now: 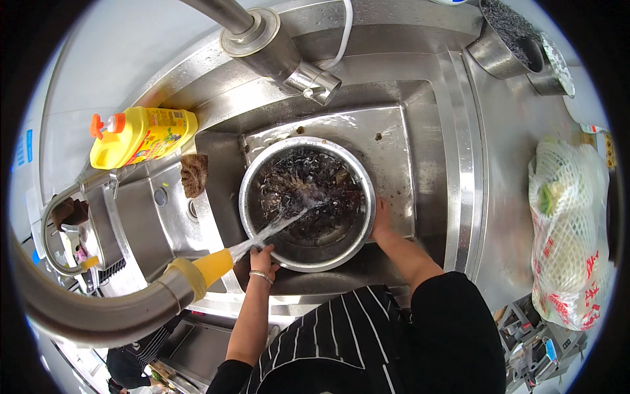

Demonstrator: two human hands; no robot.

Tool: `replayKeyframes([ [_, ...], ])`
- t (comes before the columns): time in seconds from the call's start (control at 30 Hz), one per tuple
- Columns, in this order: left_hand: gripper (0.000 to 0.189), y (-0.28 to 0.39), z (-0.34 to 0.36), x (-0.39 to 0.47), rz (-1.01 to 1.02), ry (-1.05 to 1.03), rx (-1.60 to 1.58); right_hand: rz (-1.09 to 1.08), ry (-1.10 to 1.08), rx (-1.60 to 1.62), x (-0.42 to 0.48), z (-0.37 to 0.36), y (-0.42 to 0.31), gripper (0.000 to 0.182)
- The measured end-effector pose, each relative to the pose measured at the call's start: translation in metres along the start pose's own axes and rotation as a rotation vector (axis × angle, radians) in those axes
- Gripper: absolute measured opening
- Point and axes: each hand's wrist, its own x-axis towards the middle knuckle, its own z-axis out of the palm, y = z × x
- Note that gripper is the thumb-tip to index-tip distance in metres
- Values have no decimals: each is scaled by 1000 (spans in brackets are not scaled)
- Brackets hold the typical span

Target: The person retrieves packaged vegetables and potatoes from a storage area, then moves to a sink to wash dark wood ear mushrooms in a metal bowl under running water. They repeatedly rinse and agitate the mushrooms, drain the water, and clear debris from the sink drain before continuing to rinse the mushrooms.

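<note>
A round stainless-steel basin rests in the large sink. Dark, wet pieces of food lie in water inside it, too churned up to identify. My left hand, with a bracelet at the wrist, grips the rim at the lower left. On the right, my right hand holds the basin's outer wall, its fingers partly hidden by the rim. From the yellow nozzle of a curved metal faucet, a stream of water pours into the middle of the basin.
A second metal faucet overhangs the sink's back. Left are a yellow pump bottle, a brown cloth and a smaller sink. The right counter bears bagged vegetables and a pot of steel wool. Another person stands lower left.
</note>
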Motion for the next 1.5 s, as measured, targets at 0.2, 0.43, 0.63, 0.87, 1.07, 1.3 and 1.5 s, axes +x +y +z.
replayKeyframes([
  [0.2, 33, -1, -3, 3, 9, -27, -54, 85, -100, 625, -28, 49, 18, 54],
  [0.43, 51, 17, 22, -22, 54, -88, 43, -359, -516, -261, -19, 62, 50, 46],
  [0.63, 54, 16, 45, -48, 8, -179, 47, -516, -587, -106, -52, 23, 22, 61],
  [0.87, 50, -36, 84, -60, -218, -523, -167, -283, -915, -254, -63, -77, 8, 42],
  [1.07, 39, -39, 91, -49, -226, -438, -217, -278, -486, 196, -57, -125, -56, 36],
  [1.3, 41, -10, 45, -6, 299, -100, -101, -673, 203, 67, 9, -144, -96, 40],
  [1.5, 38, 50, -43, -60, 1143, 335, 289, -474, 75, -55, 56, -162, -110, 30],
])
